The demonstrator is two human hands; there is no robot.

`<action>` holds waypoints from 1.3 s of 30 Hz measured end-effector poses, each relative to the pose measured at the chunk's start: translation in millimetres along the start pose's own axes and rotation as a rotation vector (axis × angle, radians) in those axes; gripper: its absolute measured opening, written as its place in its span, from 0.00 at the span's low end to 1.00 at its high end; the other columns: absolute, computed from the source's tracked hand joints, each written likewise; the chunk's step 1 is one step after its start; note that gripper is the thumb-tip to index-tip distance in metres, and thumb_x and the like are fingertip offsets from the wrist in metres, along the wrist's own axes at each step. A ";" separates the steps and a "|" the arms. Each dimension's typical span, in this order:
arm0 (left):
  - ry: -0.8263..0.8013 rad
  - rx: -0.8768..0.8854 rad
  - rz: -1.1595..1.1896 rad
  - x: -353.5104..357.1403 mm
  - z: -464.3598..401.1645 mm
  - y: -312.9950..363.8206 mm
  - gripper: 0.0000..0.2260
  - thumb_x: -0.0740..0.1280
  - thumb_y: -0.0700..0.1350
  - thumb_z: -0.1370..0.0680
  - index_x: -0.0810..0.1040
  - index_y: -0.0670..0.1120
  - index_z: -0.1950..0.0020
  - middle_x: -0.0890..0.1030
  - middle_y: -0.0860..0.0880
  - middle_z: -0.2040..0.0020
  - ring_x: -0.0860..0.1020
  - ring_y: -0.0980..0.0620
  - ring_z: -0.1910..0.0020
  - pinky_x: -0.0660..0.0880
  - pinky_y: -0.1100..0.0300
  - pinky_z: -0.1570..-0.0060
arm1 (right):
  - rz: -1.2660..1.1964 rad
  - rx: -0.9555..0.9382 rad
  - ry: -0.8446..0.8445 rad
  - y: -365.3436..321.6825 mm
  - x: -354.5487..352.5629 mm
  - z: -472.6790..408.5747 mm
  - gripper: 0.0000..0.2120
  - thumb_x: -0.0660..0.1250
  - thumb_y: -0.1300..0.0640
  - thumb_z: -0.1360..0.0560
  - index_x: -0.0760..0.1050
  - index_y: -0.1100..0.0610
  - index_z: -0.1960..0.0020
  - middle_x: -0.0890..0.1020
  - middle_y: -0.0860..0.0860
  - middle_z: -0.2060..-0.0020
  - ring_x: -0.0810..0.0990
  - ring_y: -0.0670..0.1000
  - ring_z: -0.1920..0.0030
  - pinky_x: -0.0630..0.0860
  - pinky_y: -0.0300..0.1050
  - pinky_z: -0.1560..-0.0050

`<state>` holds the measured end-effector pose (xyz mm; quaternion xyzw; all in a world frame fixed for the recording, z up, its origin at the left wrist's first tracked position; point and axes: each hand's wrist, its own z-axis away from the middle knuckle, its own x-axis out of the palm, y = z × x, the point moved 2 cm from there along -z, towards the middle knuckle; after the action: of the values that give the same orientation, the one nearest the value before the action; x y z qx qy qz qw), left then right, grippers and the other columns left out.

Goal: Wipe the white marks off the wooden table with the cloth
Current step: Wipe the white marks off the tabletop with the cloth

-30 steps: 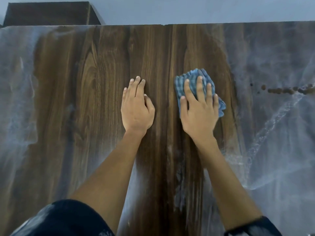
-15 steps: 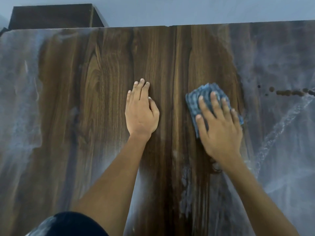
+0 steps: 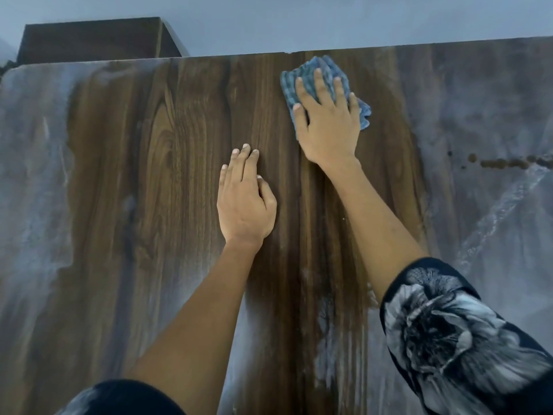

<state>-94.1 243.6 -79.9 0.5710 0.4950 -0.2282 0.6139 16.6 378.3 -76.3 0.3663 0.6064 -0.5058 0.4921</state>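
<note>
Head view: a person leans over a wide wooden counter (image 3: 185, 181), both bare arms stretched across it.
Counter: dark wood grain shows down the middle band; the far edge meets a pale wall.
Marks: white, chalky film (image 3: 33, 175) covers the left side, and more of it (image 3: 493, 115) covers the right side, with paler streaks running down the near middle between the arms.
Box: a dark wooden block (image 3: 89, 40) stands behind the counter's far left corner.
Sleeves: dark fabric with a pale flower print, the right one (image 3: 449, 333) large at the near right.
Left hand (image 3: 244, 199): flat on bare wood at the centre, palm down, fingers pressed together, holding nothing.
Right hand (image 3: 327, 121): reached out near the far edge, fingers spread, pressing down on the cloth.
Cloth (image 3: 302, 82): blue, checked, crumpled under the right hand, just short of the far edge, at the border of clean wood.
Spots: a row of small dark dots (image 3: 502, 163) lies in the film at the right.
</note>
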 end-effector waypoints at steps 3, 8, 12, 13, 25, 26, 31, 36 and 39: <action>-0.004 0.005 0.003 0.9 0.1 -0.2 0.19 0.56 0.39 0.22 0.68 0.41 0.31 0.68 0.46 0.29 0.61 0.50 0.27 0.54 0.55 0.27 | -0.012 -0.149 -0.021 -2.0 -0.1 35.1 0.22 0.47 0.46 0.19 0.60 0.46 0.26 0.59 0.48 0.24 0.55 0.55 0.24 0.51 0.54 0.27; -0.015 0.016 -0.006 -0.1 0.1 -1.6 0.20 0.55 0.40 0.22 0.68 0.41 0.31 0.67 0.46 0.28 0.61 0.49 0.27 0.53 0.54 0.27 | -0.024 -0.282 -0.069 16.6 -6.4 141.0 0.21 0.48 0.44 0.19 0.64 0.44 0.28 0.63 0.46 0.26 0.59 0.52 0.25 0.55 0.52 0.28; -0.018 0.022 -0.016 -0.3 -0.2 -1.4 0.19 0.54 0.40 0.21 0.67 0.42 0.30 0.67 0.47 0.28 0.60 0.50 0.26 0.52 0.55 0.26 | 0.002 -0.085 -0.003 63.1 -23.1 178.2 0.21 0.49 0.44 0.20 0.64 0.44 0.28 0.65 0.47 0.27 0.62 0.53 0.26 0.58 0.52 0.28; -0.019 0.026 -0.019 -0.1 -0.4 -1.2 0.19 0.54 0.40 0.21 0.67 0.42 0.30 0.66 0.47 0.28 0.59 0.50 0.26 0.52 0.55 0.26 | 0.005 -0.014 0.004 70.9 -27.2 174.4 0.22 0.49 0.44 0.20 0.64 0.45 0.28 0.64 0.48 0.27 0.61 0.53 0.26 0.57 0.53 0.28; -0.269 0.140 -0.231 -8.2 28.6 -9.0 0.23 0.48 0.50 0.19 0.52 0.46 0.24 0.53 0.47 0.23 0.49 0.48 0.24 0.46 0.51 0.27 | 0.018 -0.011 -0.128 0.1 -13.7 153.5 0.23 0.48 0.46 0.19 0.54 0.44 0.25 0.54 0.48 0.23 0.49 0.55 0.23 0.47 0.56 0.26; -0.300 0.171 -0.262 -10.7 37.0 -10.8 0.24 0.47 0.51 0.19 0.51 0.46 0.24 0.52 0.47 0.23 0.48 0.48 0.24 0.46 0.49 0.27 | 0.017 -0.076 -0.148 -3.1 -13.3 172.5 0.23 0.47 0.46 0.19 0.55 0.44 0.25 0.55 0.48 0.23 0.49 0.55 0.23 0.46 0.54 0.26; -0.343 0.306 -0.328 -29.9 102.2 -19.1 0.25 0.46 0.54 0.21 0.58 0.47 0.25 0.60 0.46 0.25 0.57 0.45 0.26 0.54 0.46 0.29 | 0.065 -0.214 -0.188 14.5 -19.0 262.8 0.22 0.50 0.48 0.20 0.63 0.44 0.27 0.65 0.46 0.27 0.60 0.53 0.26 0.55 0.52 0.28; -0.330 0.251 -0.284 -38.3 152.6 -20.7 0.25 0.48 0.54 0.20 0.59 0.46 0.26 0.61 0.47 0.25 0.56 0.46 0.26 0.50 0.51 0.29 | 0.074 -0.054 -0.181 57.6 -36.3 266.9 0.22 0.48 0.47 0.20 0.61 0.44 0.27 0.63 0.44 0.26 0.61 0.50 0.26 0.59 0.51 0.28; -0.349 0.239 -0.301 -43.8 165.7 -18.8 0.24 0.48 0.54 0.20 0.58 0.45 0.26 0.62 0.46 0.26 0.57 0.46 0.27 0.55 0.49 0.28 | 0.049 0.183 -0.176 60.0 -33.1 233.1 0.22 0.47 0.48 0.18 0.52 0.44 0.24 0.53 0.46 0.23 0.52 0.54 0.23 0.52 0.54 0.26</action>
<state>-70.3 72.9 -74.4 0.5114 0.4305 -0.4689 0.5773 134.0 166.3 -60.4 0.3787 0.5030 -0.5769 0.5203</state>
